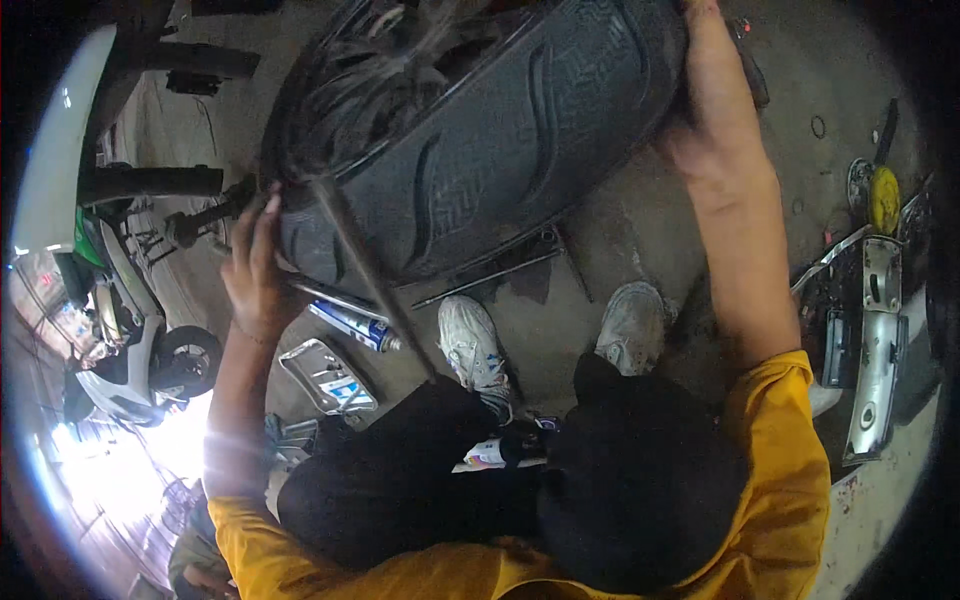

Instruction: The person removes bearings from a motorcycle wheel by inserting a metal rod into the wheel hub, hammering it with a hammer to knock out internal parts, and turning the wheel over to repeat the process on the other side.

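Note:
A black scooter-type tyre [500, 150] on a dark spoked wheel rim [395, 70] is tilted up in front of me, above my shoes. My left hand [255, 270] grips its left edge, fingers pointing up along the sidewall. At the right edge my right hand [712, 110] is pressed to the tyre, its fingers partly out of sight. A flat metal tyre lever [365, 255] sticks out from the rim edge and slants down to my left knee. Beside my left hand runs a thin metal rod [345, 300]; whether the hand touches it I cannot tell.
On the floor by my left shoe lie a blue and white tube [350, 325] and a silver metal tray [328, 375]. A thin dark rod [485, 280] lies under the tyre. Silver vehicle parts [875, 360] and a yellow piece [884, 200] are at right; a scooter [140, 370] stands left.

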`<state>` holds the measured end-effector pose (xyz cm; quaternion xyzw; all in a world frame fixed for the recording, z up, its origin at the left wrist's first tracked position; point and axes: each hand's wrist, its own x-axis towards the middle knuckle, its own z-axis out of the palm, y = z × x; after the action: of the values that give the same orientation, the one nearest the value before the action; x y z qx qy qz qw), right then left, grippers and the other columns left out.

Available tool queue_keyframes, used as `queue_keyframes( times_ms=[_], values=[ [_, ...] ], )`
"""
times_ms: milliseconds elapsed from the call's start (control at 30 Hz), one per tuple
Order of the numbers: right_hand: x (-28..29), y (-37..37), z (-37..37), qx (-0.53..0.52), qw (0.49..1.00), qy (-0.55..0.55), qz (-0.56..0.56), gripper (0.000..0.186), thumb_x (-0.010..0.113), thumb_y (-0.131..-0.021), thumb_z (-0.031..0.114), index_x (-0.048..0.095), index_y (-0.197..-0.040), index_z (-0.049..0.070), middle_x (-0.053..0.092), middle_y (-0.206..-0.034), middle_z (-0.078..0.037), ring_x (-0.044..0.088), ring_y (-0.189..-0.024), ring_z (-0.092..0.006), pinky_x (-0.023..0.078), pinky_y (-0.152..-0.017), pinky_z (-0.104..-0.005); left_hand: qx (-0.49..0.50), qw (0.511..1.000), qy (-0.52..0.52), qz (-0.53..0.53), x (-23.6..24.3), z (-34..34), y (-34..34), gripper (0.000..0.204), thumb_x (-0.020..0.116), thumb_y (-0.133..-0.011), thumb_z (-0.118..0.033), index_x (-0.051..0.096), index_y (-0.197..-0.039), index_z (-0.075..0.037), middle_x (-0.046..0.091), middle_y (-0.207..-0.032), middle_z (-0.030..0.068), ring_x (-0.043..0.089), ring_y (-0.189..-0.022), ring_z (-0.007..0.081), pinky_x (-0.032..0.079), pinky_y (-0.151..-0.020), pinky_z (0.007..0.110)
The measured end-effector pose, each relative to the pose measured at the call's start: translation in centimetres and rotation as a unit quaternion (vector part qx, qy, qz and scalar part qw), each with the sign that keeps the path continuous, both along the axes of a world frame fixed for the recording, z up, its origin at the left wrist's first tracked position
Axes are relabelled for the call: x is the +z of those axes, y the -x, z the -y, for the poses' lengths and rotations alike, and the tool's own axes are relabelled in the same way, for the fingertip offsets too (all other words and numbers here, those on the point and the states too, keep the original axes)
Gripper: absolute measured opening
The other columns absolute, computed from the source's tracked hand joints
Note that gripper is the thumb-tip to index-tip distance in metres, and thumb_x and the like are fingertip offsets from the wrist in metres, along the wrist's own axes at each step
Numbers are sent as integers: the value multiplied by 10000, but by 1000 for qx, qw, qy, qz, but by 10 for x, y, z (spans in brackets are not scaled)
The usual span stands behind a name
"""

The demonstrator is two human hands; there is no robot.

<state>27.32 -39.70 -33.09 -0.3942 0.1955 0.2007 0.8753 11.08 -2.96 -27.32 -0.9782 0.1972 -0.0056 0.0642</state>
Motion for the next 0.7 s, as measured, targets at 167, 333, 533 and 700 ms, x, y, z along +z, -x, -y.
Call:
queue_keyframes(
  times_ms=[167, 333, 533, 700],
  values=[
    [31, 12, 5, 0, 999, 17, 50, 349, 551, -941, 377, 609, -1073, 60, 642, -1056, -90, 606, -969, -207, 515, -859, -360, 0, 998, 46, 30, 23, 13, 3, 1044, 880, -468, -250, 404, -1374, -45, 546, -1266, 169, 568, -1106, 360, 562, -798, 441],
    [103, 36, 16, 30, 997, 53, 43, 314, 547, -949, 346, 600, -1063, 58, 654, -995, -76, 627, -890, -201, 544, -785, -336, 6, 997, 78, -14, 69, 17, 12, 1118, 908, -433, -324, 391, -1393, -73, 531, -1282, 193, 556, -1125, 394, 512, -884, 481],
    [143, 35, 38, 231, 966, -109, 46, 413, 576, -934, 344, 593, -1107, -30, 653, -1050, -126, 626, -996, -221, 534, -824, -360, -5, 980, 192, -42, 106, -4, 16, 1182, 969, -402, -331, 389, -1365, 33, 533, -1290, 190, 537, -1195, 282, 462, -974, 401],
    [103, -8, -7, 45, 877, 436, 200, 1016, 642, -867, 488, 109, -1414, -182, 559, -1248, -288, 517, -1232, -325, 384, -1049, -351, 172, 953, 250, 21, 97, -9, 1, 1186, 889, -488, -256, 254, -1446, 35, 490, -1327, 184, 511, -1208, 268, 425, -1020, 376]
  ],
)
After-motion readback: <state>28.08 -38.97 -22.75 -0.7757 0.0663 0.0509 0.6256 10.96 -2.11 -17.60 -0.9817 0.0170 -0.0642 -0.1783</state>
